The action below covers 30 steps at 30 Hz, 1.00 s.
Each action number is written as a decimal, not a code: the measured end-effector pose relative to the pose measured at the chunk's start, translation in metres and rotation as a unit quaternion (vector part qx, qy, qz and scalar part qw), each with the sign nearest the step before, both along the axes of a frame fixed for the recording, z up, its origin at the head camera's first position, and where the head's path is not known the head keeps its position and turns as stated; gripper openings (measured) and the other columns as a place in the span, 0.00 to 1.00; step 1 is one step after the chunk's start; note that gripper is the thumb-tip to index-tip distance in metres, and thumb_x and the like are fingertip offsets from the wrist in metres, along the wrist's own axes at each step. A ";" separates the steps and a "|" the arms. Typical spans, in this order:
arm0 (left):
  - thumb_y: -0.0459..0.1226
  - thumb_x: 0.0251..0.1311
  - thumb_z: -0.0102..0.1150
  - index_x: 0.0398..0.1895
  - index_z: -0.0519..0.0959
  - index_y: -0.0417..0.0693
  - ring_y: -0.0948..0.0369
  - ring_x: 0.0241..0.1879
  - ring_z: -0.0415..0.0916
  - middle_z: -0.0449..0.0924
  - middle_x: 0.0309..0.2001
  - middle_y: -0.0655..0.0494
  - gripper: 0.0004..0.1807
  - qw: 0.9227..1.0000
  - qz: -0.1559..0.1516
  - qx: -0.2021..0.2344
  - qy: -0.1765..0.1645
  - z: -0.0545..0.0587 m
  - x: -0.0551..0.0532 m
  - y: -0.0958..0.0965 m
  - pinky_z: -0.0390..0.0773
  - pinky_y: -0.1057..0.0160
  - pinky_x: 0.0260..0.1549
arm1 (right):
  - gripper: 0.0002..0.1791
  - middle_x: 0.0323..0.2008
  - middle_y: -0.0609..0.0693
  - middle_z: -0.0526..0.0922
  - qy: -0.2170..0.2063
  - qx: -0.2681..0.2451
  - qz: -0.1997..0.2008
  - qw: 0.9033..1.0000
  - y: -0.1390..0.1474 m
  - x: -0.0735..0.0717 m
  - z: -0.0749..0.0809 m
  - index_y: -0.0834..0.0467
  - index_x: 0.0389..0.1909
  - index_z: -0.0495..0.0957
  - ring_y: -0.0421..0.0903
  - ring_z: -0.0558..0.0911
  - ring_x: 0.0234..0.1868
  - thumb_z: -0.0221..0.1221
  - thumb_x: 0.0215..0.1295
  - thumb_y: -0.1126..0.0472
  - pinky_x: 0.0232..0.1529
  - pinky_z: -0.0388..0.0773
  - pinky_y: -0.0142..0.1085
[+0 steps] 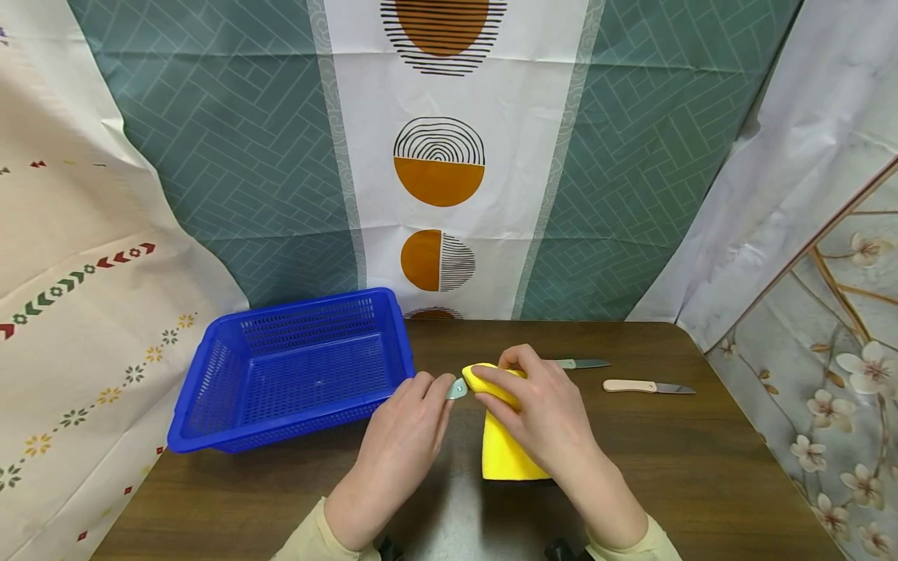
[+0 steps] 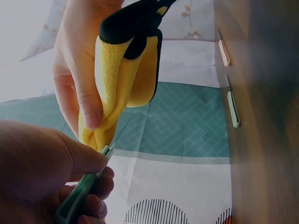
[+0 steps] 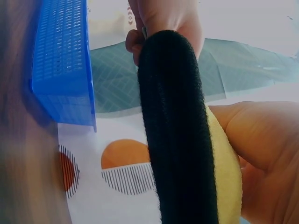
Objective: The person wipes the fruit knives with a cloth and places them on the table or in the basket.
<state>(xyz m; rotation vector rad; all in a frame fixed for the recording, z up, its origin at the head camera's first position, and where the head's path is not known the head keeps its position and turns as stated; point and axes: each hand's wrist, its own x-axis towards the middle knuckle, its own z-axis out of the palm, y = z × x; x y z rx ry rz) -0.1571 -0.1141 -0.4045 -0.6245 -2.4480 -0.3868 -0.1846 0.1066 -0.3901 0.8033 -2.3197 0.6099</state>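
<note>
Fingers of the left hand (image 1: 407,428) are curled closed round a green-handled knife (image 1: 457,389), with only the end of its handle showing from above. Just to the right, the fingers of the right hand (image 1: 543,405) pinch a folded yellow cloth (image 1: 507,456), thumb on one side and fingers on the other, right up against the front of that handle; most of the blade is hidden from sight there. The rest of the cloth drops below the right hand, and both wrist views show its black side or edging. Both arms come in from the near side in pale yellow sleeves (image 1: 634,541), above a brown wooden surface (image 1: 701,467). A blue plastic basket (image 1: 295,425) with slotted walls sits to the left, close beside the left hand. Off to the right lies a cream-handled knife (image 1: 631,386), blade pointing right, and a little farther back a pale green knife (image 1: 582,364) points the same way, its handle partly behind the right hand. Beyond the surface hangs a green and white curtain (image 1: 231,156) printed with orange and striped circles, between a cream patterned cover (image 1: 84,234) and a flowered cover (image 1: 828,389).
</note>
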 end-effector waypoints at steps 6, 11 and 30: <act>0.35 0.73 0.73 0.56 0.84 0.43 0.59 0.30 0.71 0.77 0.36 0.54 0.14 1.000 -0.006 0.002 0.002 0.000 0.001 0.001 0.75 0.65 0.24 | 0.24 0.46 0.48 0.79 0.004 0.004 0.007 1.000 -0.001 -0.001 -0.002 0.47 0.56 0.93 0.48 0.79 0.39 0.84 0.58 0.56 0.38 0.78 0.44; 0.35 0.73 0.73 0.56 0.84 0.42 0.59 0.29 0.71 0.77 0.35 0.54 0.14 1.000 -0.006 0.000 0.009 0.000 0.002 0.002 0.75 0.65 0.24 | 0.23 0.46 0.49 0.79 0.011 0.005 0.012 1.000 -0.002 -0.001 -0.003 0.47 0.56 0.93 0.47 0.79 0.39 0.84 0.58 0.56 0.39 0.78 0.44; 0.35 0.72 0.74 0.55 0.84 0.42 0.59 0.30 0.72 0.79 0.36 0.53 0.13 1.000 -0.002 -0.001 0.011 0.000 0.001 0.001 0.77 0.64 0.24 | 0.23 0.47 0.49 0.80 -0.003 0.007 -0.017 1.000 0.002 -0.002 -0.002 0.48 0.56 0.93 0.51 0.79 0.35 0.84 0.59 0.55 0.37 0.79 0.46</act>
